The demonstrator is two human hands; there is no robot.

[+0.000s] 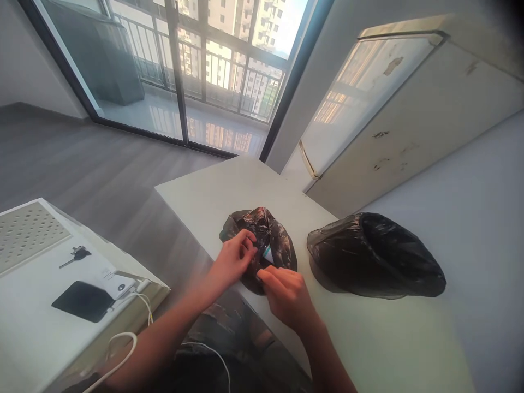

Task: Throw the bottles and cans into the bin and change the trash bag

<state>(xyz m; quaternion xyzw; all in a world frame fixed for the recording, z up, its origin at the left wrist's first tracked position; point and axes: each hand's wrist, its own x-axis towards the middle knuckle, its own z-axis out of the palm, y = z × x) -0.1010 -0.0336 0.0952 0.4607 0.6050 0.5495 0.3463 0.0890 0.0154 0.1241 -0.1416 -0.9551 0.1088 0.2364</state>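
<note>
A white cable (215, 357) crosses the person's lap, nearest the camera. Just beyond, the right hand (284, 292) is closed in a loose fist on the near rim of a black plastic bag (281, 240), while the left hand (233, 256), thumb and fingers drawn narrow, seems to pinch its left side; gripping two places apart likely keeps the mouth spread. The bag sits on the white table (223, 183) near its left edge, within easy reach, with a white-and-teal item (268, 254) showing inside. To its right, a second black plastic bag (376, 256) keeps a wide mouth, perhaps because a hidden container stiffens it. A dark phone-like device (84, 301) lies on the white cabinet (24, 322) at left, probably kept beside its cables. Farther off stand a refrigerator (429, 109) and a sliding glass door (184, 109).
</note>
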